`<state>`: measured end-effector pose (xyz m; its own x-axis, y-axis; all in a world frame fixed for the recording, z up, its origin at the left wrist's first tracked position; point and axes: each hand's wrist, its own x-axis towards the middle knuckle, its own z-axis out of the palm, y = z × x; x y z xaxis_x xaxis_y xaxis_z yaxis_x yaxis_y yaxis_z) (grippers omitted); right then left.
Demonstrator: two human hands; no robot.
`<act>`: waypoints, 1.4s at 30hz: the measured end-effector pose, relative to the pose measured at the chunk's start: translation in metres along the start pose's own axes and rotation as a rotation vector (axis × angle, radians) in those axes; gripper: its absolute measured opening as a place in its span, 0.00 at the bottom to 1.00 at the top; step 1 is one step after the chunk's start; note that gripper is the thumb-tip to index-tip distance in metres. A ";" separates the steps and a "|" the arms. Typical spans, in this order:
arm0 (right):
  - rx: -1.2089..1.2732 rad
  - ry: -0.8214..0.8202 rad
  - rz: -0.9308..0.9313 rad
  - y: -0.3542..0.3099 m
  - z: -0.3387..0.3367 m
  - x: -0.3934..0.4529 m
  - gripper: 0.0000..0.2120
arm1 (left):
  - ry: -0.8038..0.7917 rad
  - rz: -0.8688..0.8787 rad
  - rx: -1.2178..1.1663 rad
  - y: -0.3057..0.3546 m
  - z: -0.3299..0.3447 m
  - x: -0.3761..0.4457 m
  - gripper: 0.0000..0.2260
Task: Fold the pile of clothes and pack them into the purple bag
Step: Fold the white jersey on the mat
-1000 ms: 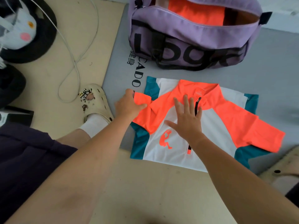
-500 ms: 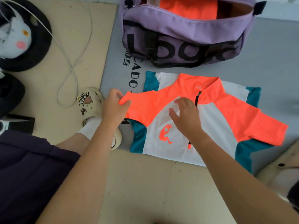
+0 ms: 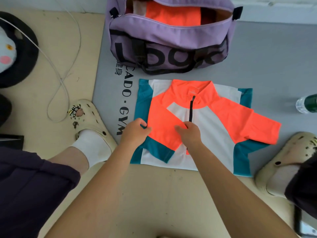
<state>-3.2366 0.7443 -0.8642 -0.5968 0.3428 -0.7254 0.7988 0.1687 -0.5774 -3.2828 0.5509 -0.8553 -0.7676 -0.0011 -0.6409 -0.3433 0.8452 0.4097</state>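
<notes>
Open grey mat (image 3: 267,54) shows to the right of the purple bag (image 3: 168,47), a wide lane running down to the shirt (image 3: 211,127), with only a bottle (image 3: 307,103) at the far right edge. Between bag and shirt collar there's just a narrow strip of mat. Left of the shirt, a clog (image 3: 91,117) sits close against the mat's edge, and a white cable (image 3: 56,71) loops across the floor beyond it. Another clog (image 3: 288,158) crowds the shirt's lower right corner. Bare floor (image 3: 154,191) lies beneath the hem.

1 head-worn wide-angle view, facing steeply down, close over grey mat (image 3: 267,62), forearms entering from below
</notes>
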 end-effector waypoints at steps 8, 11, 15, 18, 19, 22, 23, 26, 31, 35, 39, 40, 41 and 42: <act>-0.012 0.071 -0.200 -0.021 -0.023 0.031 0.06 | 0.134 0.032 0.026 -0.025 0.025 -0.005 0.08; -0.082 0.037 -0.118 -0.022 -0.031 0.039 0.09 | 0.190 0.032 -0.031 -0.022 0.025 -0.002 0.07; -0.249 0.031 -0.154 -0.017 -0.038 0.041 0.04 | 0.256 0.052 -0.076 -0.002 0.020 0.015 0.14; -0.219 0.030 -0.152 -0.018 -0.037 0.043 0.04 | 0.271 0.071 -0.039 0.017 0.017 0.033 0.12; -0.221 0.032 -0.152 -0.019 -0.037 0.045 0.05 | 0.278 0.080 -0.032 0.020 0.016 0.038 0.10; -0.246 0.056 -0.184 -0.018 -0.037 0.051 0.04 | 0.306 0.071 -0.027 0.019 0.011 0.048 0.08; -0.257 0.065 -0.199 -0.017 -0.038 0.052 0.04 | 0.323 0.052 -0.020 0.018 0.010 0.050 0.08; -0.296 0.094 -0.228 -0.013 -0.040 0.052 0.05 | 0.400 0.005 0.021 0.015 0.011 0.047 0.09; -0.367 0.296 -0.323 0.004 -0.086 0.048 0.10 | 0.485 0.652 0.337 0.035 0.037 0.032 0.12; -0.473 0.533 -0.308 0.035 -0.159 0.046 0.18 | 0.170 0.590 0.618 0.032 0.055 0.034 0.26; -0.635 0.483 -0.064 0.060 -0.214 0.051 0.31 | 0.184 0.474 0.598 0.038 0.064 0.032 0.28; -0.675 0.447 -0.012 0.064 -0.221 0.052 0.32 | 0.194 0.448 0.576 0.045 0.067 0.028 0.28; -0.712 0.422 0.027 0.067 -0.228 0.053 0.31 | 0.212 0.427 0.548 0.052 0.070 0.024 0.28; -0.752 0.406 0.057 0.068 -0.234 0.053 0.28 | 0.229 0.416 0.515 0.061 0.075 0.018 0.27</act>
<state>-3.1960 0.9901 -0.8544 -0.5958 0.6493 -0.4728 0.7499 0.6604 -0.0380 -3.2772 0.6420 -0.8908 -0.8939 0.3127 -0.3212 0.2606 0.9455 0.1952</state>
